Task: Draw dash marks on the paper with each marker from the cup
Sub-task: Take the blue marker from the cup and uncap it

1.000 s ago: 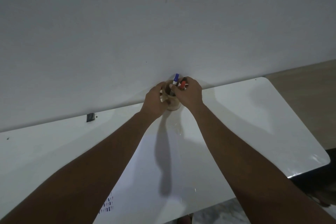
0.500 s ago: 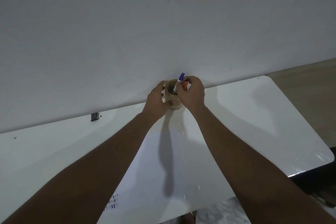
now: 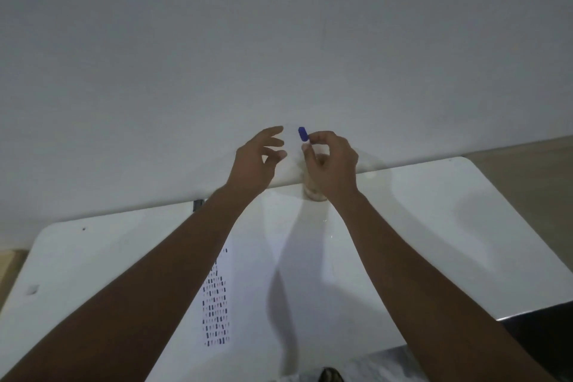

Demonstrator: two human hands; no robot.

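Both hands are lifting off the cup (image 3: 313, 192), which half a second ago they were gripping: the right hand (image 3: 333, 161) is pinching one blue-capped marker (image 3: 303, 134) above it, and the left hand (image 3: 259, 161) is hanging spread and empty just beside. One cup is standing at the tabletop's (image 3: 434, 226) far edge, one paper (image 3: 257, 288) with dash rows is lying nearer, and the person should be steadying the barrel while the free hand pulls the cap straight off.

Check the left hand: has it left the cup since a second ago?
Yes. The left hand has come off the cup and now hangs open up and to its left, apart from it, while the right hand holds the blue-capped marker.
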